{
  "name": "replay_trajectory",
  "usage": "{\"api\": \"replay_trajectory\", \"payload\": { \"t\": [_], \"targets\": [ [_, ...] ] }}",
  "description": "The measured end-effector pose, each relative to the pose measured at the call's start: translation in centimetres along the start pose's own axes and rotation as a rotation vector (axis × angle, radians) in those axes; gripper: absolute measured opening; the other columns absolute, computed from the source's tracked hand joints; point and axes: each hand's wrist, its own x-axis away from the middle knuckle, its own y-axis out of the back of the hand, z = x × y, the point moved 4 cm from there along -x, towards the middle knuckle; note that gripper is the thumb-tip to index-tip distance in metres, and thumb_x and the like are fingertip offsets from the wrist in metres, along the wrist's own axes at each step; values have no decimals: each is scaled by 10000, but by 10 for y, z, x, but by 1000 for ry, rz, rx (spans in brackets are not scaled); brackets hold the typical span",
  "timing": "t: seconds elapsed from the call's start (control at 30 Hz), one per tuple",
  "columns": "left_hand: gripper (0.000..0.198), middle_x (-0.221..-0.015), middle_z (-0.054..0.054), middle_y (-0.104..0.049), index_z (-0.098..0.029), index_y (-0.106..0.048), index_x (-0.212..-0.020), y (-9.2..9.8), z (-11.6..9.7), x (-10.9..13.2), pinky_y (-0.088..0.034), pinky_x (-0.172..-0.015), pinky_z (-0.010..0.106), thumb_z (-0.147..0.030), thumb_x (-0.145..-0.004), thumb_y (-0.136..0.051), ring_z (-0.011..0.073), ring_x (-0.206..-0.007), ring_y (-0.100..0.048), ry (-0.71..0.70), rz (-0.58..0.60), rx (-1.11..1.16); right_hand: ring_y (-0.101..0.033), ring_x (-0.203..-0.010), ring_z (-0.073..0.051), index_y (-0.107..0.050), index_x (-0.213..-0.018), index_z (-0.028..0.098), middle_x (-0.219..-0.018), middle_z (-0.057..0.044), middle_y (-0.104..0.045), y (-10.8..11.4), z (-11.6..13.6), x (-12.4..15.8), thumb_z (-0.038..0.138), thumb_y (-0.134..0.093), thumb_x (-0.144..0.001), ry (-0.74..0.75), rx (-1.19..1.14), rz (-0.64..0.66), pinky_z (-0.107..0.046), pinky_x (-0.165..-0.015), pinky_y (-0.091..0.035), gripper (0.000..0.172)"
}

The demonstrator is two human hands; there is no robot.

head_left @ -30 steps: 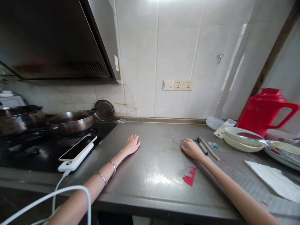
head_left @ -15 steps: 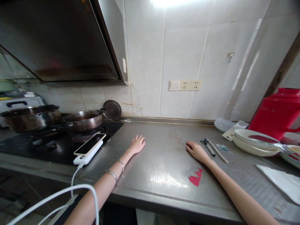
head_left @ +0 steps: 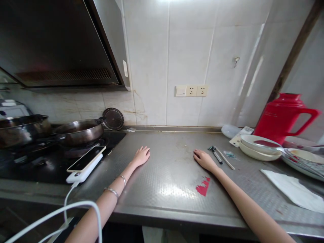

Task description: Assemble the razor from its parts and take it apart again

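My left hand (head_left: pixel 141 156) lies palm down on the metal countertop (head_left: pixel 162 182), fingers stretched out and holding nothing. Two silver bangles (head_left: pixel 111 191) circle that forearm. My right hand (head_left: pixel 204 160) also rests flat on the counter, fingers extended, with nothing in it. Just to its right lie a dark-headed razor (head_left: pixel 215 155) and a thin pale strip (head_left: pixel 224 158). A torn piece of red paper (head_left: pixel 203 186) lies on the counter, nearer me than the right hand. Past the strip is a small clear packet (head_left: pixel 230 154) with greenish bits inside.
On the left, a phone (head_left: pixel 86 158) lies on a white power bank (head_left: pixel 84 170) with a white cable (head_left: pixel 86 203). Pots (head_left: pixel 79 133) stand on the black stove (head_left: pixel 112 138). At right are stacked dishes (head_left: pixel 258 155), a red thermos jug (head_left: pixel 280 118) and white paper (head_left: pixel 291 189).
The view has turned slightly right, so everything appears shifted left and more of the red jug and dishes shows. Both hands stay in the same spots on the counter.
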Motion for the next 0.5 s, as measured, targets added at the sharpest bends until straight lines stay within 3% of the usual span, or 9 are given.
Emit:
{"api": "replay_trajectory", "payload": {
  "t": [0.5],
  "targets": [
    [461,-1401,88,-386,-204,-476,-1278,-3,6,-3,-248,-1050,423,-380,-876,-333,270,-1321,-278,1,6,2,-463,-1195,-213,-596,-1141,109,-1263,-155,-533,-1,-1,0,307,-361,-864,10,4,-1,-312,-1001,-324,414]
  ]
}}
